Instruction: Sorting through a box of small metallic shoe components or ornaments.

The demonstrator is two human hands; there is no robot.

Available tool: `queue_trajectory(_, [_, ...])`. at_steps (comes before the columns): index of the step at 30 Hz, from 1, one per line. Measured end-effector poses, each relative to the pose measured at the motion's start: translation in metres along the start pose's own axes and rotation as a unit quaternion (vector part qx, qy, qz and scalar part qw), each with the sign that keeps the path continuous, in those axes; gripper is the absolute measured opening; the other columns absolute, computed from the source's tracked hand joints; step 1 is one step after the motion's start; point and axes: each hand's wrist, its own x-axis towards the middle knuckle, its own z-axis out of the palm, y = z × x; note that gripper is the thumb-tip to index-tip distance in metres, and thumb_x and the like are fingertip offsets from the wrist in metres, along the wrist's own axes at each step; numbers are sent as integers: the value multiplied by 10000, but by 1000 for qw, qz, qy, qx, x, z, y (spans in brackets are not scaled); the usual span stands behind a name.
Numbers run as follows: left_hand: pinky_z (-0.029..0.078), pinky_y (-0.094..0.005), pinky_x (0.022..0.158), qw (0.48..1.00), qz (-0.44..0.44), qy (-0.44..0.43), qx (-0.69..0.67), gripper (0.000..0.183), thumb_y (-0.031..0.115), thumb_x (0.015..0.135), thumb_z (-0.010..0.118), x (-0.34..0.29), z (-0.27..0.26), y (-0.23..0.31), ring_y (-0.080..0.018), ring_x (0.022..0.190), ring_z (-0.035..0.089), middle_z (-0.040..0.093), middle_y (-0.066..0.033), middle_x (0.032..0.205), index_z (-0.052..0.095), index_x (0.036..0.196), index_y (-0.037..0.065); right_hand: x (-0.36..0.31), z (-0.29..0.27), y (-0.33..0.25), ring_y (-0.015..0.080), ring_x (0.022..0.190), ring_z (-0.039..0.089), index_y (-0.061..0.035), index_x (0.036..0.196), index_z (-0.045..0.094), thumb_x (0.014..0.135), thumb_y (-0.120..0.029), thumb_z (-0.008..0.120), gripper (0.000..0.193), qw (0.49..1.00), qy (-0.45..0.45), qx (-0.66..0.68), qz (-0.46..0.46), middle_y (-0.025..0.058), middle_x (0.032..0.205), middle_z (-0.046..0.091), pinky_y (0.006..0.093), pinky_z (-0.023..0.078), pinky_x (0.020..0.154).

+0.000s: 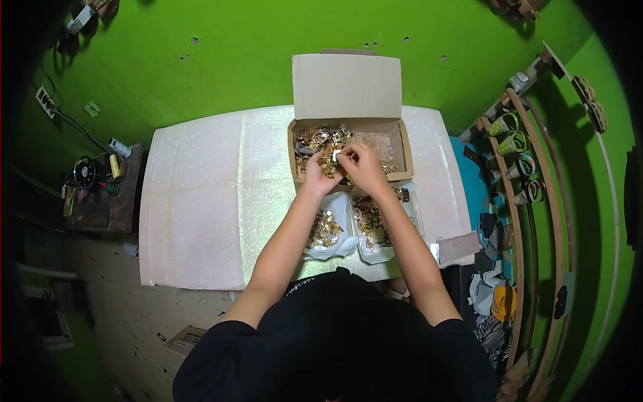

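Pinching small pale piece over metal-fittings box, both hands in

R hand (365,169): thumb + index look together on a small pale squarish piece (335,155), held approx. mid-box. L hand (321,179): palm up just beside it, fingers curled; can't tell if they're clamped on it or only cradling, too small.

Cardboard box (406,153) sits on worktop (194,201), lid (347,87) upright at back. Gold/silver fittings (321,139) heaped mostly in its L half. In front, side by side: L white plastic bag (345,246) + R white plastic bag (377,256), both w/ gold-coloured metal pcs.

Tips, IMO: cup L palm under the piece so a slip lands in hand or box. Grip by edges, fingertips only, so shape/finish stay readable. Lift one at a time; heap prob. tangles. R forearm passes over R bag, so hold it high to avoid dragging pcs out.
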Motion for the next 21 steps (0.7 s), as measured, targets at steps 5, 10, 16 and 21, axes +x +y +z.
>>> queue_trajectory(5, [382, -436, 849, 999, 2, 39, -15, 291, 218, 846, 308, 4, -5, 4, -231, 952, 511, 555, -95, 1010, 511, 1008, 88, 18, -8, 0, 32, 566, 422, 2, 763, 557, 768, -144, 583, 149, 988, -54, 112, 88, -36, 594, 484, 186, 343, 498])
queue_trajectory(10, [379, -440, 856, 999, 5, 37, -30, 275, 223, 857, 301, 4, -6, 2, -235, 973, 501, 543, -89, 1048, 503, 1009, 114, 20, -24, -11, 25, 592, 450, 1, 813, 555, 778, -116, 569, 123, 977, -36, 191, 90, -23, 665, 532, 170, 361, 517])
queue_trajectory(16, [411, -441, 834, 998, 0, 33, -44, 265, 209, 860, 299, 0, 3, -6, -257, 988, 495, 533, -92, 1058, 490, 1009, 102, 1, -66, -6, 69, 639, 501, 20, 856, 589, 762, -120, 578, 169, 975, -48, 184, 110, 38, 715, 585, 209, 410, 584])
queue_trajectory(21, [413, -454, 839, 997, -14, 34, -75, 225, 181, 843, 342, 0, 5, -11, -264, 978, 485, 535, -90, 1046, 483, 999, 104, -34, -104, 10, 104, 683, 525, -4, 819, 604, 733, -116, 595, 140, 982, -64, 85, 154, 37, 738, 595, 237, 419, 629])
